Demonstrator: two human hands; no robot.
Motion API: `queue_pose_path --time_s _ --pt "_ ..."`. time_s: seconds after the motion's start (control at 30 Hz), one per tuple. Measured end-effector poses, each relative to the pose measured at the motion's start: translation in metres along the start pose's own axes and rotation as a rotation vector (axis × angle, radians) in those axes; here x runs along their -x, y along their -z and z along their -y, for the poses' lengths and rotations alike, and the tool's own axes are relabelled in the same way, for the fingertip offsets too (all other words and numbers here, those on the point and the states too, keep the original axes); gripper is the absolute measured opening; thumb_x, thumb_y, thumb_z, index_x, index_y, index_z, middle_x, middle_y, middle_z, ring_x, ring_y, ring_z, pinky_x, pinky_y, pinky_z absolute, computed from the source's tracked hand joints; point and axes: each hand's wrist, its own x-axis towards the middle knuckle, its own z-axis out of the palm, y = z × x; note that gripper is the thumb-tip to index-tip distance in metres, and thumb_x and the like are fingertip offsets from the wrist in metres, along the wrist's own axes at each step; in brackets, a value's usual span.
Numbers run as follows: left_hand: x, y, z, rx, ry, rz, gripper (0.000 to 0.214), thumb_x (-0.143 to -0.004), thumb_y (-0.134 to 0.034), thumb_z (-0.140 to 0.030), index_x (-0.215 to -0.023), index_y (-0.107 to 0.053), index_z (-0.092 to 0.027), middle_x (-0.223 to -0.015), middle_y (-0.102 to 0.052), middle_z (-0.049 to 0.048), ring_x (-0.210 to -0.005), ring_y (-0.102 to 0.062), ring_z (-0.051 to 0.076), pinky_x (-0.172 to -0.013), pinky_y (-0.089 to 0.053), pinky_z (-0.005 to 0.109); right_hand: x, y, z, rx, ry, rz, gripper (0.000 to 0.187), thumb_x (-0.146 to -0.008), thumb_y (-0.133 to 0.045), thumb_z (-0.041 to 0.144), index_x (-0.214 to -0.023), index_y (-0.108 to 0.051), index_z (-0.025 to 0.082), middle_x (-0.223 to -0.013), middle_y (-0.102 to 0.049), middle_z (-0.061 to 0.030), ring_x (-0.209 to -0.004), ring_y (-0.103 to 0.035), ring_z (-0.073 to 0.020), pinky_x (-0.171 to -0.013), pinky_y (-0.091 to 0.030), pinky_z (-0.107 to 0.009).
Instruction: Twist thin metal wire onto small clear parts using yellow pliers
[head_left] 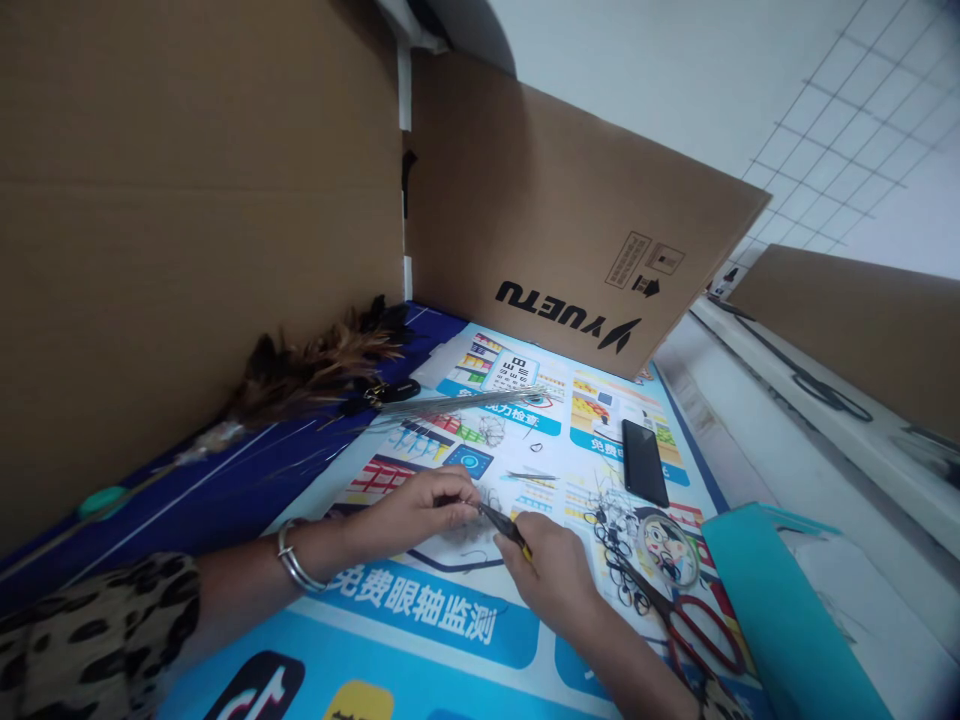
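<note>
My right hand [551, 575] is closed round a pair of pliers [501, 524] with dark jaws and yellow-and-black handles. The jaws point left, toward the fingertips of my left hand [424, 512]. Those fingers are pinched together at the tips of the jaws; what they hold is too small and dark to name. Under and behind the jaws lies a tangle of thin wire [489, 500] on the printed sheet [420, 625]. A bundle of long silvery wires [465, 402] rests farther back, with a few short wire pieces [532, 477] nearer my hands.
Right of my hands lie looped black wire pieces [611, 525], a tape roll [694, 572], red-handled scissors [709, 640] and a black phone [645, 462]. A teal box [780, 610] stands at the right edge. Feathers [315, 360] lie along the left cardboard wall [195, 200]; another cardboard panel [570, 220] closes the back.
</note>
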Motion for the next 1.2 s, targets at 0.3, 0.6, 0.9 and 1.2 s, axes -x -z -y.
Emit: queue_pose_path --time_s 0.3,0.6,0.9,1.2 --pt "0.0 -0.005 0.012 0.285 0.124 -0.003 0.017 -0.078 -0.056 -0.029 -0.073 -0.057 -0.013 -0.072 -0.046 -0.0012 -0.066 -0.045 0.01 -0.06 -0.038 0.02 0.0 0.005 0.003 -0.105 -0.024 0.048 0.029 -0.088 -0.036 0.042 -0.073 -0.044 0.019 -0.07 -0.053 0.0008 -0.058 -0.044 -0.0097 -0.049 -0.018 -0.021" --pt "0.002 -0.006 0.009 0.369 0.175 -0.007 0.018 -0.077 -0.057 -0.03 -0.07 -0.056 -0.013 -0.07 -0.046 -0.0016 -0.064 -0.044 0.01 -0.059 -0.037 0.02 0.0 0.006 0.003 -0.127 -0.03 0.08 0.029 -0.087 -0.037 0.042 -0.072 -0.044 0.019 -0.069 -0.052 0.0013 -0.058 -0.044 -0.0097 -0.048 -0.017 -0.021" --pt "0.0 -0.004 0.01 0.192 0.147 0.044 0.015 -0.077 -0.054 -0.025 -0.069 -0.057 -0.013 -0.07 -0.048 -0.0013 -0.064 -0.045 0.01 -0.059 -0.037 0.02 0.0 0.012 0.0 -0.002 0.065 0.076 0.021 -0.087 -0.04 0.038 -0.08 -0.047 0.019 -0.08 -0.054 -0.0011 -0.07 -0.047 -0.0126 -0.053 -0.025 -0.021" --pt "-0.001 -0.003 0.008 0.095 0.144 0.059 0.013 -0.077 -0.054 -0.025 -0.072 -0.058 -0.014 -0.07 -0.049 -0.0011 -0.065 -0.046 0.011 -0.061 -0.038 0.02 -0.001 0.01 0.0 0.195 0.076 0.029 0.019 -0.086 -0.042 0.036 -0.086 -0.05 0.019 -0.085 -0.054 -0.0041 -0.076 -0.048 -0.0172 -0.059 -0.029 -0.026"
